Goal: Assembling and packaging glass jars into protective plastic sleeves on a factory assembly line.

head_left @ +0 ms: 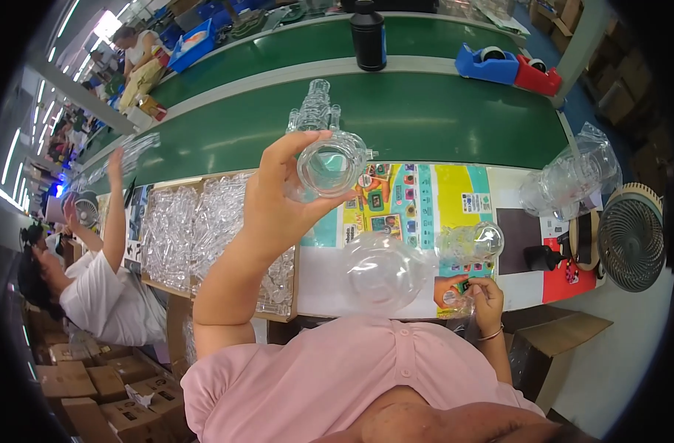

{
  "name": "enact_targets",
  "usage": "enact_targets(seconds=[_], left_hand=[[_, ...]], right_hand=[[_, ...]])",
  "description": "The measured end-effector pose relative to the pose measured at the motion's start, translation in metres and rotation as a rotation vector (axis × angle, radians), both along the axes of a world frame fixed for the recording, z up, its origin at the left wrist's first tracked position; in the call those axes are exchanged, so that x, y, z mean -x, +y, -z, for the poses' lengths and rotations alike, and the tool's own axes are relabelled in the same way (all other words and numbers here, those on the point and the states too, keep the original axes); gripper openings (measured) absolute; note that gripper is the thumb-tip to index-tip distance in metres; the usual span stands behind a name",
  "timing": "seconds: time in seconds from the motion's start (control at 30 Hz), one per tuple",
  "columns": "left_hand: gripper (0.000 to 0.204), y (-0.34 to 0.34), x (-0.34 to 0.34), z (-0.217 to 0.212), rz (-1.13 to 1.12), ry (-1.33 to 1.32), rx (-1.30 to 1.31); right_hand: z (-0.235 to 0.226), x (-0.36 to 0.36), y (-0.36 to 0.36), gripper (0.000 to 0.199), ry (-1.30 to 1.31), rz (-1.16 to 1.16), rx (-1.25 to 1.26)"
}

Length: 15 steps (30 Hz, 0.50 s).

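Observation:
My left hand (281, 188) is raised over the worktable, thumb and fingers curled round the rim of a clear round plastic cup (329, 168). Just beyond it, a clear tiered plastic piece with side tubes (316, 107) shows against the green belt; whether the two are joined I cannot tell. Low at the table's near edge, my right hand (488, 306) has its fingers pinched together, and what they hold is too small and see-through to name. Between my hands sits a large clear plastic dome (385, 273). A smaller clear rounded piece (487, 240) lies beyond my right hand.
Left of me, a cardboard tray (294, 295) holds many clear plastic parts. On the right are stacked clear cups (573, 177) and a dark fan (632, 236). A black bottle (368, 40) and tape dispensers (507, 68) stand across the belt (440, 111). A co-worker (108, 295) works at left.

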State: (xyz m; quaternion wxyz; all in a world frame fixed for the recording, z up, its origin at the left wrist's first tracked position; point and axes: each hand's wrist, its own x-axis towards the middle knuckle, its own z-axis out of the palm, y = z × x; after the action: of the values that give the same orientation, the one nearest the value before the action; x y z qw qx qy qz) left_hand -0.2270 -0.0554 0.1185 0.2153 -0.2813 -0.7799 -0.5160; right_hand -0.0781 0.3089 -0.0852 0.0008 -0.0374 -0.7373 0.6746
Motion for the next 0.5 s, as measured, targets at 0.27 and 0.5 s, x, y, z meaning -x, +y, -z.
enact_targets(seconds=[0.27, 0.5], left_hand=[[0.071, -0.022, -0.032, -0.011, -0.074, 0.128, -0.014], [0.061, -0.037, -0.029, 0.026, -0.227, -0.120, 0.179]], right_hand=[[0.003, -0.001, -0.007, 0.014, 0.065, 0.041, -0.093], [0.006, 0.000, -0.011, 0.013, 0.089, 0.077, -0.129]])
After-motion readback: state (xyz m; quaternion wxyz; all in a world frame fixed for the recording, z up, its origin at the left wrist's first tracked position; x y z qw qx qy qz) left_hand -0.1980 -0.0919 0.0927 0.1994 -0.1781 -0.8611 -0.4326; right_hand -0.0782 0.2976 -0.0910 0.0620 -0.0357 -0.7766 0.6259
